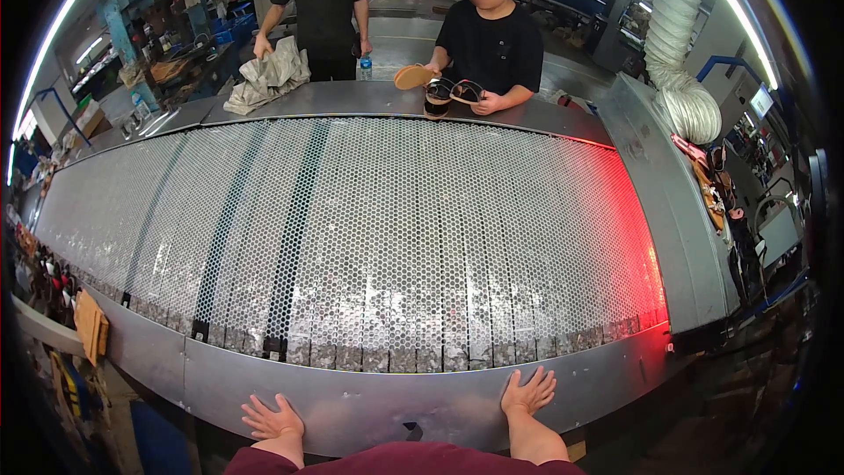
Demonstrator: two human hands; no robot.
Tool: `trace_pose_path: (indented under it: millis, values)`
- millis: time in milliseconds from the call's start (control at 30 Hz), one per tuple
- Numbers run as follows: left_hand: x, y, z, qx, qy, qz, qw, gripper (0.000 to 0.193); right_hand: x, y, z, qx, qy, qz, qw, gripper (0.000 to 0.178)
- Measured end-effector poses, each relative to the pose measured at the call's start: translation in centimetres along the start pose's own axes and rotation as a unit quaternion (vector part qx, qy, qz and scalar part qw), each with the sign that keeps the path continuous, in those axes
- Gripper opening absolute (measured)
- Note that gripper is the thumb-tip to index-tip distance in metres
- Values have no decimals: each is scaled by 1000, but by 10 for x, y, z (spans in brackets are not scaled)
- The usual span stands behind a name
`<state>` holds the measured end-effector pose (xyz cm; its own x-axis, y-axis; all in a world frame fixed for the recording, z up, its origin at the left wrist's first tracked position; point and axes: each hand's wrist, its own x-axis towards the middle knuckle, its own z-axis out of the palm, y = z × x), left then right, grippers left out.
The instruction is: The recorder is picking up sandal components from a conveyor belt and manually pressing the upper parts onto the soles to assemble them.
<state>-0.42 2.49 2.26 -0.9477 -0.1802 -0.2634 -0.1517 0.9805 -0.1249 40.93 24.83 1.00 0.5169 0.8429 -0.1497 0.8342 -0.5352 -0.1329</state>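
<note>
Both of my hands rest on the grey metal rim (387, 400) along the near side of a wide conveyor. My left hand (274, 420) lies flat with its fingers spread, holding nothing. Farther right, my right hand (528, 392) also lies flat, fingers apart and pointing toward the belt. Just beyond both hands stretches the honeycomb mesh belt (396, 237), silvery and shiny, with a few darker bands across its left part. A small dark mark or hole (411, 431) shows in the rim between my hands.
Across the belt, one person (321, 0) touches crumpled grey-beige sheeting (271, 77). Another person (494, 44) holds a tan sole (411, 77) and a dark sandal (466, 92). Red light glows beside the metal housing (673, 202) at right, below a ribbed duct (673, 35). A wooden block (90, 327) stands at left.
</note>
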Motion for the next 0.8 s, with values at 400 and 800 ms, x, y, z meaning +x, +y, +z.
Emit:
trace_pose_path:
  millis: [400,800]
  values:
    - [1,-1,4,-3,12,6,1000,71,-1,-1,-2,2,1,-3,1000,75]
    - [3,-3,7,1,13,4,1000,72,-4,-1,-3,-9,0,0,1000,74]
